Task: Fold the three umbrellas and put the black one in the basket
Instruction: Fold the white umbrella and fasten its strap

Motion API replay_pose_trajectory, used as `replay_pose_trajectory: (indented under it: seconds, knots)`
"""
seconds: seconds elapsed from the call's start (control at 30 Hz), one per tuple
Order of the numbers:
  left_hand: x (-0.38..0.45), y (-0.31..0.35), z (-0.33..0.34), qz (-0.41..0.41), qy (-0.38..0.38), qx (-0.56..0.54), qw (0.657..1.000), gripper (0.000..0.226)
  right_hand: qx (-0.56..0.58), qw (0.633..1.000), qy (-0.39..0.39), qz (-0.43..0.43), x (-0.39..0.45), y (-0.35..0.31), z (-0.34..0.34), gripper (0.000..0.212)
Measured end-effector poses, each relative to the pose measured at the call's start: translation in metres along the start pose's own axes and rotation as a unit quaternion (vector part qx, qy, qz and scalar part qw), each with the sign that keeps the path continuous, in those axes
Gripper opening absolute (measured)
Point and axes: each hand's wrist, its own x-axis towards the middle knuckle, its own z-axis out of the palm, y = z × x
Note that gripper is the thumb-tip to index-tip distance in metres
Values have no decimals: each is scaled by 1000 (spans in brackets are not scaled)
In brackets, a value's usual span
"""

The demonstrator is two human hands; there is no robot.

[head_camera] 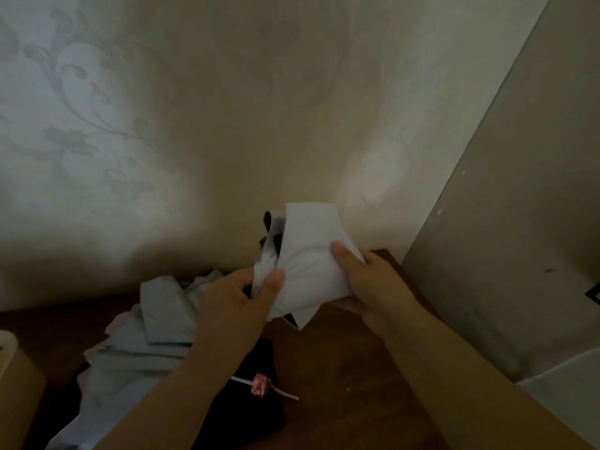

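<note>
Both hands are up in front of the wall, working on a white umbrella point(308, 264) with a dark lining peeking out at the top and bottom. The left hand point(233, 303) pinches a fold of the fabric between its thumb and fingers point(274, 277), so those are clamped on the cloth. The right hand point(367, 287) wraps the other side, thumb on the front and the rest curled behind, also clamped on the umbrella. The bundle sits right between the two sets of fingers, held off the desk point(341, 368) and pointing up toward the wall. Below and left of the left fingers there's a pale blue umbrella point(152, 336) lying crumpled on the desk. Under the left forearm is something black point(256, 410), hard to tell exactly what, too dark. On top of it lies a lollipop point(259, 384) with a pink wrapper and white stick, well below the fingers. A beige thing point(16, 378) sits at the far left edge, can't make out what.
</note>
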Motion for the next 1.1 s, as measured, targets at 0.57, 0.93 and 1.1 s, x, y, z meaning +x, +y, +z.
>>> replay_pose_trajectory:
  seconds: [0.57,0.93,1.1]
  knots:
    - [13,11,4,-163,-112,-15,980,42,-100,955,122,-251,-18,13,4,32]
    - [-11,12,9,-15,14,128,992,51,-2,999,5,-48,-21,5,-2,39]
    - [-20,15,9,158,73,215,961,55,6,1000,-14,-8,-19,-1,-6,32]
